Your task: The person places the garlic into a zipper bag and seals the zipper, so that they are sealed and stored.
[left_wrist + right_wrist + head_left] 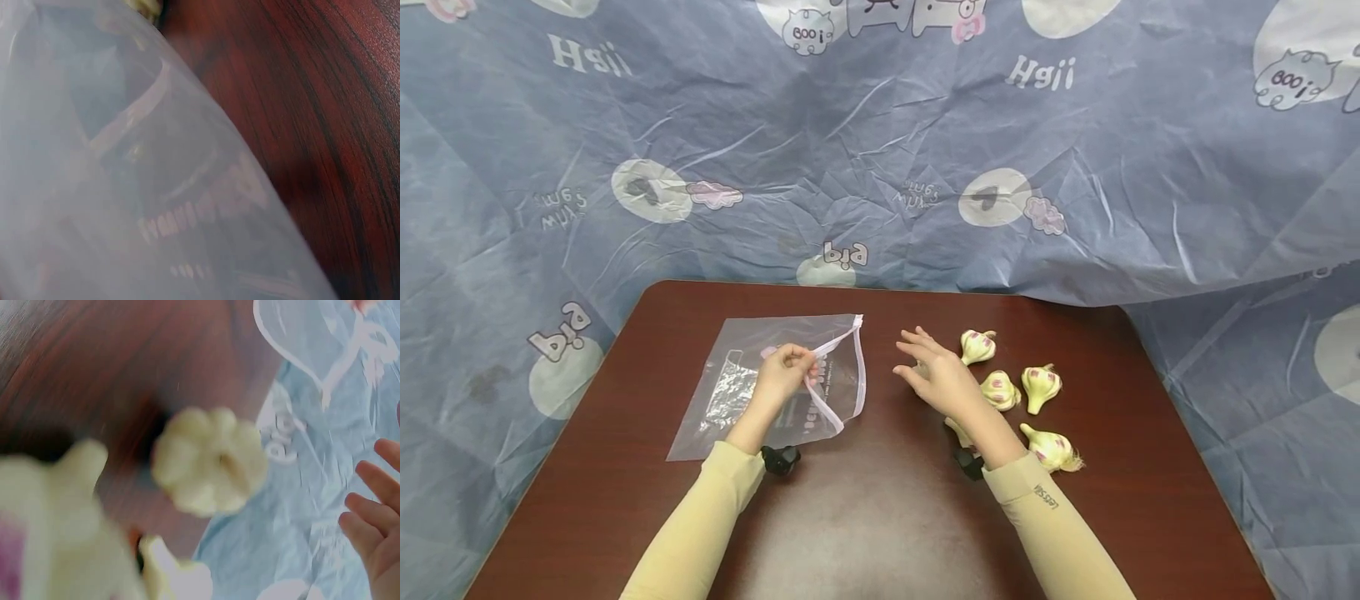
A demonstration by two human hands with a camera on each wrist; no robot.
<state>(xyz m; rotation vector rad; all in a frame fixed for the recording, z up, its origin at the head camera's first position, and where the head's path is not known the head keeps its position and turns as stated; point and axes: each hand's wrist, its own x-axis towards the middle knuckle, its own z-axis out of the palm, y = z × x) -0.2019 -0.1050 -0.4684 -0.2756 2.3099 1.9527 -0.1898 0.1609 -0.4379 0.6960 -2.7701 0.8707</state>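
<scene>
A clear zip bag (700, 421) with a white zip edge lies on the table at left, its mouth spread partly apart. My left hand (782, 371) pinches one side of that mouth between thumb and fingers. In the left wrist view the plastic bag (156, 187) fills much of the picture and the hand is hidden. My right hand (942, 377) hovers to the right of the bag, fingers spread, beside several garlic bulbs (977, 346). From the right wrist, the fingers (378, 481) look extended, apart from a pale garlic bulb (209, 461).
More garlic bulbs lie to the right, one (1041, 386) near the middle of the group and another (1052, 448) by the right sleeve. The dark wooden table (865, 525) ends at a blue printed cloth (880, 167) hanging behind it.
</scene>
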